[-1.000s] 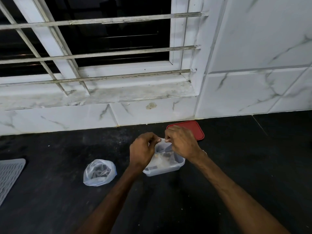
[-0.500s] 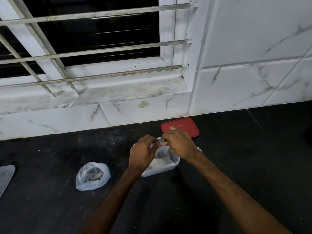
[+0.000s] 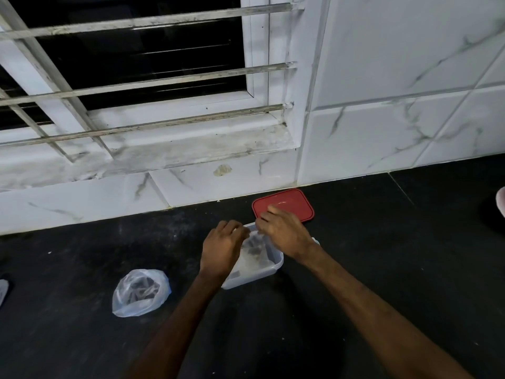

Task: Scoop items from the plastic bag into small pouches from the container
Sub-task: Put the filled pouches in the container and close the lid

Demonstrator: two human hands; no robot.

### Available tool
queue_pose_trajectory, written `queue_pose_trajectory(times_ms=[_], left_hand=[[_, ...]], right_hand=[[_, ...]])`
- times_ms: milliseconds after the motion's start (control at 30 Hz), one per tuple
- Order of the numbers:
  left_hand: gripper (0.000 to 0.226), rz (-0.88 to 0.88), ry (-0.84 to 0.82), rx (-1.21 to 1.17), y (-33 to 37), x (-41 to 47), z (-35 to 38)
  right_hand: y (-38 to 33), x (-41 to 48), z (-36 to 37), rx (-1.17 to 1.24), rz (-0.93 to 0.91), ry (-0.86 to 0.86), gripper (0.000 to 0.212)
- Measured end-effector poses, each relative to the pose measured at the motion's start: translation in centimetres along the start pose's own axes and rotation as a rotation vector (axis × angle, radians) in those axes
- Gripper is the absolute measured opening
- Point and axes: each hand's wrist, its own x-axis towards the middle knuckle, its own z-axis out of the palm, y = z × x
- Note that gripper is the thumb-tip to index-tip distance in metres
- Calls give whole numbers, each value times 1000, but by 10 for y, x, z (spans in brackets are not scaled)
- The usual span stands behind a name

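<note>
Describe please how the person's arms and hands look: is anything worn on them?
Both arms are bare: the left arm and the right arm show no sleeve down to the frame's edge. The left hand and the right hand wear no gloves. I see no ring on the fingers and no watch or band at the wrists.

Bare left hand [image 3: 221, 250], right hand [image 3: 284, 233], bare forearms [image 3: 355, 294]

The thin translucent plastic bag [image 3: 139, 292] is crinkled and filmy, like the small clear plastic pouch [image 3: 255, 243]. The rectangular clear plastic container [image 3: 270, 269] looks smooth, the flat red plastic lid [image 3: 296, 203] slightly glossy. The black stone counter [image 3: 382, 255] is matt and dusty, the white marbled wall tiles [image 3: 396, 64] shiny.
</note>
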Motion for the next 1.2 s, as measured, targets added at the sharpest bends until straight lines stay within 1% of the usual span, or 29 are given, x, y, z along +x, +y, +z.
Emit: queue_pose_trajectory(times_ms=[33, 67, 100, 133, 167, 200, 233, 267, 300, 333, 367, 400, 433, 467, 500, 533, 600, 667, 700, 767, 867, 900, 967, 1033, 1133, 1200], left_hand=[[24, 50, -83, 41, -5, -3, 3], [28, 96, -228, 48, -9, -6, 7], [32, 128, -389, 46, -11, -10, 11], [34, 114, -549, 39, -12, -13, 13], [33, 58, -674, 21, -12, -13, 14], [34, 14, -760, 15, -13, -13, 15], [36, 17, -782, 21, -14, -11, 14], [39, 37, -757, 38, -13, -11, 11], [40, 81, -661, 53, -14, -12, 6], [40, 95, -511, 39, -15, -14, 1], [37, 65, -368, 25, -16, -15, -5], [34, -1, -230, 3, -17, -17, -8], [33, -88, -108, -18, -19, -19, -10], [35, -195, -58, -48, -19, -21, -11], [39, -291, -37, -71, -18, -22, -12], [43, -387, -60, -96, -18, -24, -10], [50, -544, -164, -150, -20, -31, 0], [56, -603, -240, -204, -20, -38, 9], [60, -610, -261, -225, -20, -40, 13], [70, -622, -269, -259, -22, -41, 17], [78, -610, -261, -265, -28, -33, 20], [78, -597, -264, -254, -31, -30, 22], [79, -584, -266, -230, -39, -23, 26], [80, -571, -261, -221, -46, -17, 29], [79, -548, -266, -216, -51, -9, 30], [78, -540, -285, -238, -54, -7, 31]], right_hand=[[1, -3, 5, -11, -43, -79, 20], [2, -7, 9, 26, -37, -186, 16], [1, -10, 12, 109, 18, -315, 18], [0, -13, 14, 186, 67, -407, 22], [0, -14, 18, 260, 126, -475, 23], [-1, -15, 21, 297, 153, -512, 22], [-3, -14, 19, 308, 165, -536, 22], [-4, -12, 18, 291, 153, -545, 22], [-3, -10, 17, 268, 116, -527, 21], [-3, -8, 15, 257, 70, -470, 20], [0, -7, 13, 250, 20, -346, 18], [5, -6, 11, 280, 20, -194, 17], [11, -4, 10, 330, 76, -65, 17], [19, -2, 12, 371, 155, 31, 18], [30, 0, 16, 389, 244, 68, 24], [42, 1, 23, 382, 320, 42, 34], [63, 2, 44, 318, 407, -136, 64], [78, -1, 66, 218, 422, -329, 90], [83, -1, 74, 164, 430, -409, 98], [88, 0, 86, 91, 429, -519, 104], [90, 9, 89, 88, 449, -597, 106], [90, 13, 88, 73, 444, -595, 102], [89, 19, 86, -7, 396, -565, 86], [88, 19, 89, -157, 300, -563, 74], [82, 12, 93, -406, 45, -583, 62], [81, 9, 90, -508, -97, -589, 52]])
